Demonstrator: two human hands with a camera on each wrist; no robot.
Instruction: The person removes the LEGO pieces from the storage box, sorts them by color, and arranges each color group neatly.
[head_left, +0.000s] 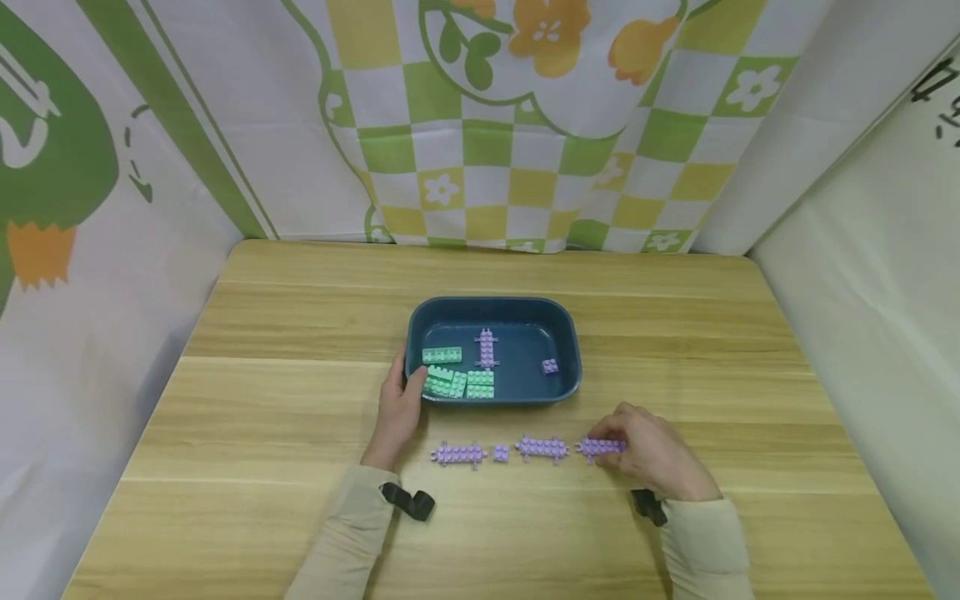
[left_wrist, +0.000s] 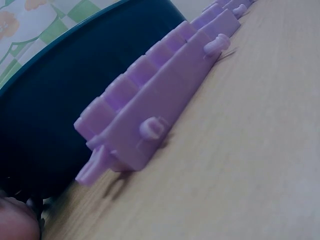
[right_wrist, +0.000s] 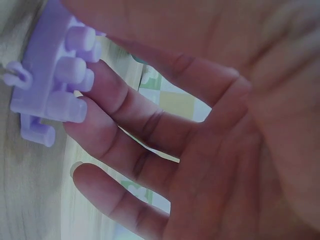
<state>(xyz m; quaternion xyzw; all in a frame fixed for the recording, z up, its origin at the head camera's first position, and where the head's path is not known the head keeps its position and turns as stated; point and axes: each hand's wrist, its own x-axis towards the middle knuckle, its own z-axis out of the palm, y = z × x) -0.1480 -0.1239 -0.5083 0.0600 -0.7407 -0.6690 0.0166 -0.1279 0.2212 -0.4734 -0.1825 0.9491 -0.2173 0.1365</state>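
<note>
My left hand (head_left: 399, 408) grips the left side of a dark blue plastic tub (head_left: 517, 392), thumb at the rim. My right hand (head_left: 652, 446) pinches a long purple building block (head_left: 600, 447) with side pegs, at the right end of a row on the table. In the right wrist view, fingertips lie along the studs of this block (right_wrist: 42, 75), and the thumb side covers its far part. Leftward in the row come another long purple block (head_left: 544, 448), a small square purple block (head_left: 501, 453) and a third long one (head_left: 459, 454), which looms close in the left wrist view.
Inside the tub lie several green blocks (head_left: 480, 385) at the left, an upright-lying long purple block (head_left: 487, 348) and a small purple block (head_left: 550, 366) at the right. The wooden table (head_left: 300, 317) meets a patterned curtain (head_left: 480, 167) behind and pale cloth at both sides.
</note>
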